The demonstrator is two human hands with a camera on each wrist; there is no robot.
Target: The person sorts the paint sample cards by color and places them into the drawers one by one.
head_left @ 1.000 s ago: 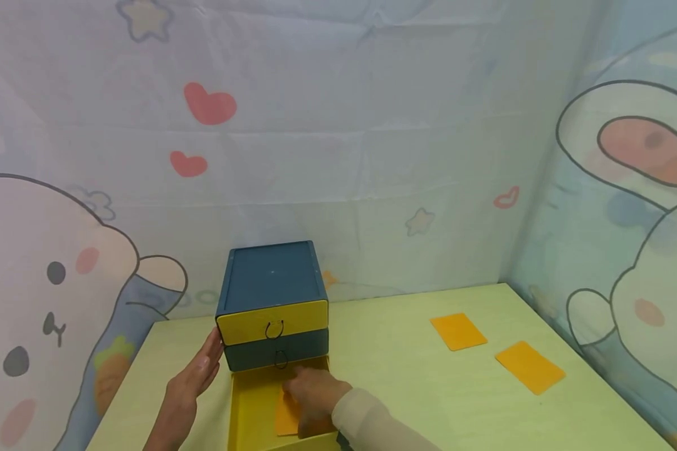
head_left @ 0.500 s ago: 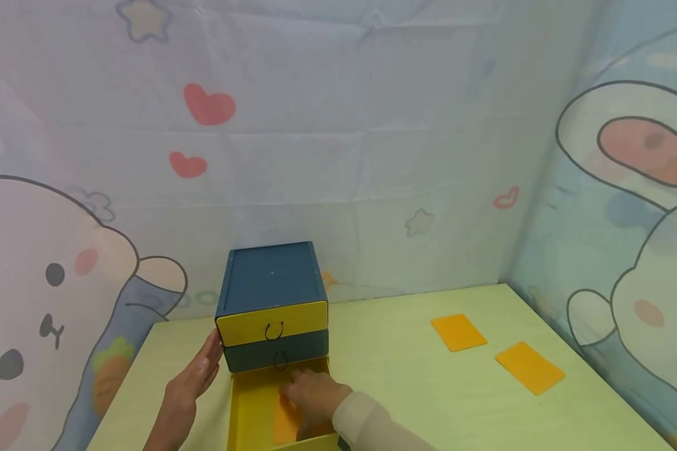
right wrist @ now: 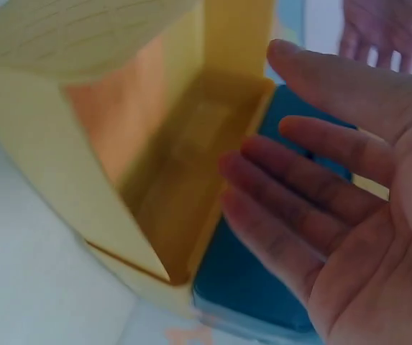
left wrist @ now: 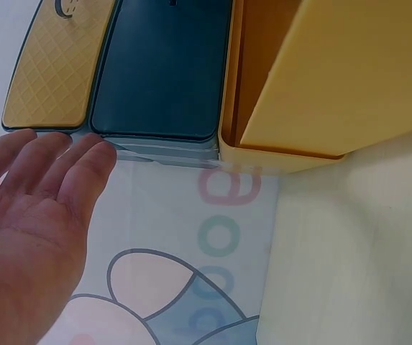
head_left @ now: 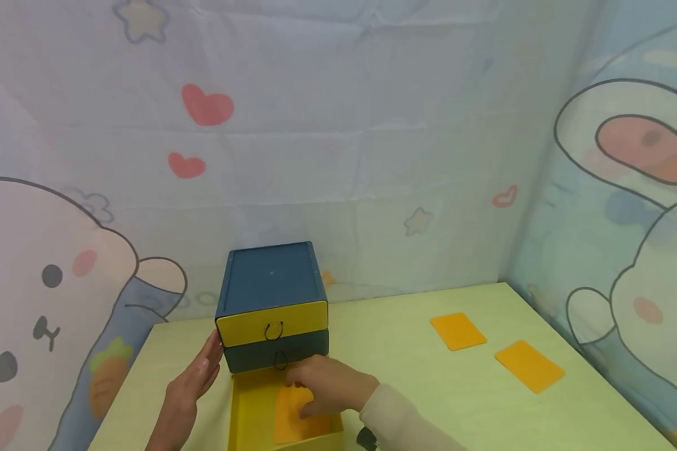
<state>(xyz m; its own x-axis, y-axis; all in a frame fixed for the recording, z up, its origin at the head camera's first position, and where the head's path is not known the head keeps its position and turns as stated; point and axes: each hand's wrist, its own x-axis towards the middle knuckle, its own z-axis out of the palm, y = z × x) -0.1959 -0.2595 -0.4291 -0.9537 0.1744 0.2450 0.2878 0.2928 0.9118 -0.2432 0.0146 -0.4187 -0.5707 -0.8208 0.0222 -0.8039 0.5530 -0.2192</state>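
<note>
A small drawer cabinet with a dark blue top stands on the table, its bottom yellow drawer pulled out. Inside that drawer, on the right side, lies a flat orange rectangular sheet. My right hand hovers over the sheet; the right wrist view shows its fingers spread and holding nothing. With straight fingers, my left hand touches the cabinet's left side near the top drawer. Between the yellow drawers, the dark middle drawer is closed.
Two more orange sheets lie flat on the right part of the light green table. Behind hangs a cartoon-printed cloth, also covering both sides. A dark object shows under the right sleeve.
My right hand has lifted off the orange sheet and moved a little to the right, baring more of it. Earlier the sheet slid slightly toward the drawer's front. The left hand stays put.
</note>
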